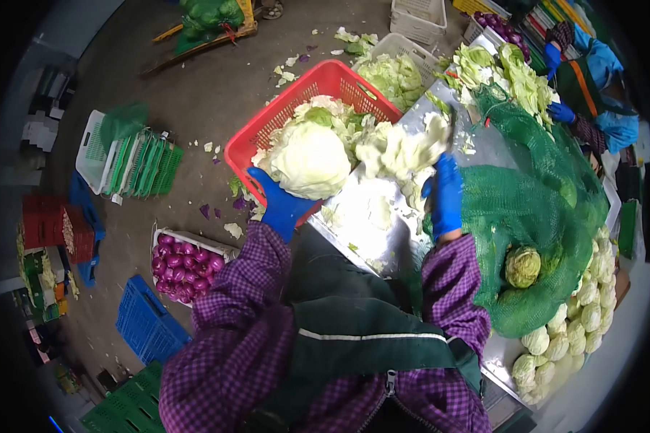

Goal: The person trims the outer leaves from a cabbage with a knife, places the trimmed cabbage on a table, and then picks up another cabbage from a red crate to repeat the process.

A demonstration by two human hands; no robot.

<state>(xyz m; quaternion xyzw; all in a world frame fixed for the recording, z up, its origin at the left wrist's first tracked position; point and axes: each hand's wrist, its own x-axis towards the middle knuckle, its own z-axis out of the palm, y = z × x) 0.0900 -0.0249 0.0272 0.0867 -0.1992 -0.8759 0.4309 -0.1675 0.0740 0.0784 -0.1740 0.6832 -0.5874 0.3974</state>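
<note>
Left hand: your blue-gloved left hand (280, 206) is grasping the large cabbage from below and its outer side, thumb spread up along it.
Right hand: your blue-gloved right hand (448, 196) is clenched above the table (372, 249), its fingers wrapped round what is probably a knife (452, 128); blur hides the handle.
Large cabbage: the pale large cabbage (310, 164) sits in your left hand, over the near part of the red crate.
Red crate: the red crate (240, 155) stands at the table's left edge, with loose leaves inside, behind the cabbage.
Cut leaves: pale cut leaves (401, 150) lie between the large cabbage and your right hand, reaching from the crate side onto the table.
Green net: the green net (534, 189) spreads to the right of your right hand, a small cabbage (522, 267) within its folds.
Cabbage pile: the cabbage pile (588, 317) lies beyond the net, at the far right.
Purple vegetables: round purple vegetables (186, 265) fill a white box on the floor, left of your left sleeve.
Co-worker: a person (592, 83) in blue gloves works at upper right, near a heap of green leaves (516, 76).
</note>
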